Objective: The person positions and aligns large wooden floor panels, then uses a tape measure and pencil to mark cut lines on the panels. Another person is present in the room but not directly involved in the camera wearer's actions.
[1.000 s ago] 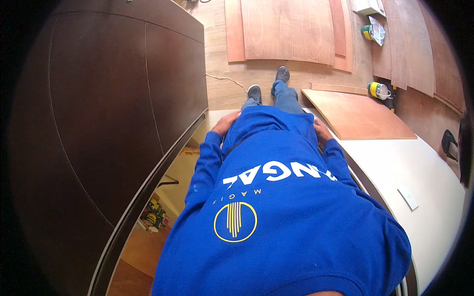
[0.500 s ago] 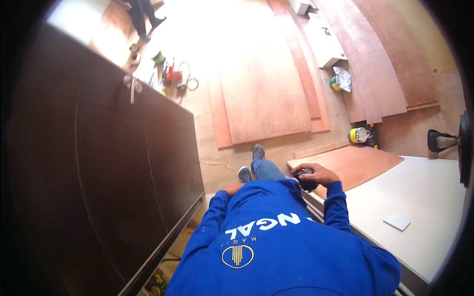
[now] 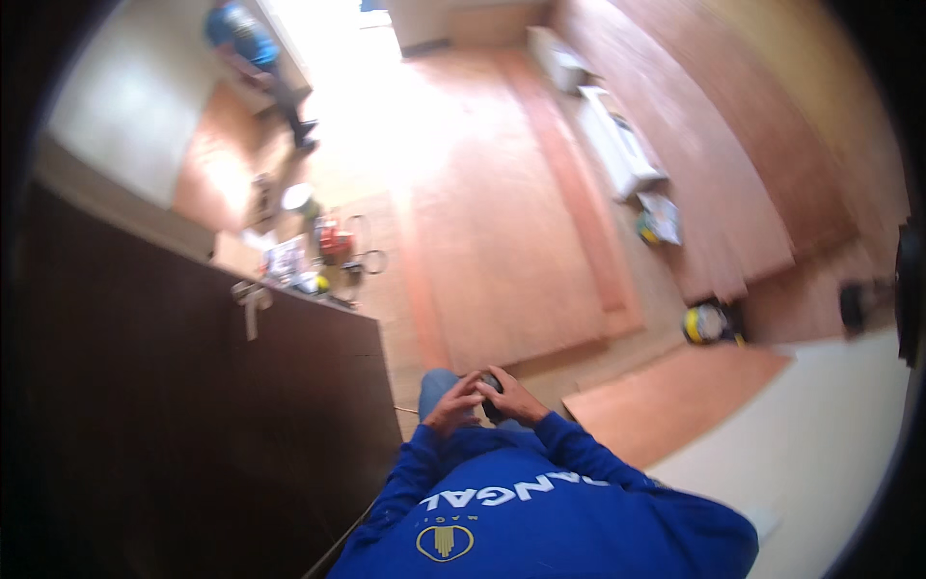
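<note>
In front of my waist, my right hand (image 3: pixel 517 399) is closed round a small dark rounded object (image 3: pixel 493 385). Motion blur and the fingers hide what kind of object it is. My left hand (image 3: pixel 455 405) is close against it from the other side, fingers stretched toward the object and slightly apart. I cannot tell whether the left fingertips touch it. Both forearms are in blue sleeves, and below the hands shows a jeans leg (image 3: pixel 436 384).
To my left stands a dark brown door (image 3: pixel 289 415) with a metal handle (image 3: pixel 253 301). Wooden panels (image 3: pixel 511 232) lie ahead. At right are a brown board (image 3: pixel 675 396), a white surface (image 3: pixel 801 434) and a yellow-black container (image 3: pixel 707 324). A person (image 3: pixel 246 43) stands far left, beyond a red tool (image 3: pixel 334 239).
My right hand has moved left with the dark object, from beside the board to before my waist. My left hand has come up to meet it. The view has tilted toward the far room.
</note>
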Tool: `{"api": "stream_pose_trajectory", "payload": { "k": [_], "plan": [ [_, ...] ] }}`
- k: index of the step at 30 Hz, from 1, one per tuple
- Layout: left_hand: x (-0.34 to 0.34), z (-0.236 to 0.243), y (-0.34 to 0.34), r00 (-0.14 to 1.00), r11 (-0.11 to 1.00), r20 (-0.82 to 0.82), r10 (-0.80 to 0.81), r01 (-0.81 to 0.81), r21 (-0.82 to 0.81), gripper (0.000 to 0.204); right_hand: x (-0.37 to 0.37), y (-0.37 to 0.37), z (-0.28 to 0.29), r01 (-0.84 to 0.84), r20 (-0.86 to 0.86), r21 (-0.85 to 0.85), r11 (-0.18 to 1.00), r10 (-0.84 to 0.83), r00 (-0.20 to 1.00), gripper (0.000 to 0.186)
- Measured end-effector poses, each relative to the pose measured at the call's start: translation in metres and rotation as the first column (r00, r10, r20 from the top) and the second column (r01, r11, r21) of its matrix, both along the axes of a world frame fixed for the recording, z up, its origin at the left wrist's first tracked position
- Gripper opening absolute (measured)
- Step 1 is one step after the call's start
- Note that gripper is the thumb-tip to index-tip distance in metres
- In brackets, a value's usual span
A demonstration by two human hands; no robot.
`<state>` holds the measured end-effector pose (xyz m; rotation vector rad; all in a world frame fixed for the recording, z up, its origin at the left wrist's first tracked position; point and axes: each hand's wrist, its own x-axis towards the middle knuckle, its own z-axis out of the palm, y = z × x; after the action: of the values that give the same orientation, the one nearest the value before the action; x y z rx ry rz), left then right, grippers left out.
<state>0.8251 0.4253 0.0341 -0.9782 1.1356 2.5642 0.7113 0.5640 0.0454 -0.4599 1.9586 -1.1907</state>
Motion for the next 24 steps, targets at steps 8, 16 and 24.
{"api": "stream_pose_trajectory", "payload": {
  "k": [8,16,24],
  "plan": [
    [-0.010,0.018,-0.102,0.991,0.987,0.067,-0.119,0.125,-0.101,0.033,-0.066,-0.043,0.015,-0.112,0.699,-0.044,0.993,0.111,0.706,0.050],
    [0.009,-0.027,-0.245,0.864,0.746,0.483,0.140,0.229,-0.626,0.044,-0.091,-0.054,-0.125,-0.677,0.239,0.148,0.720,0.639,0.731,0.053],
    [0.103,-0.114,-0.351,0.651,0.748,0.694,-0.308,0.617,-0.246,0.048,-0.176,-0.205,-0.070,-0.383,0.613,0.507,0.772,-0.011,0.790,0.045]
  ]
}}
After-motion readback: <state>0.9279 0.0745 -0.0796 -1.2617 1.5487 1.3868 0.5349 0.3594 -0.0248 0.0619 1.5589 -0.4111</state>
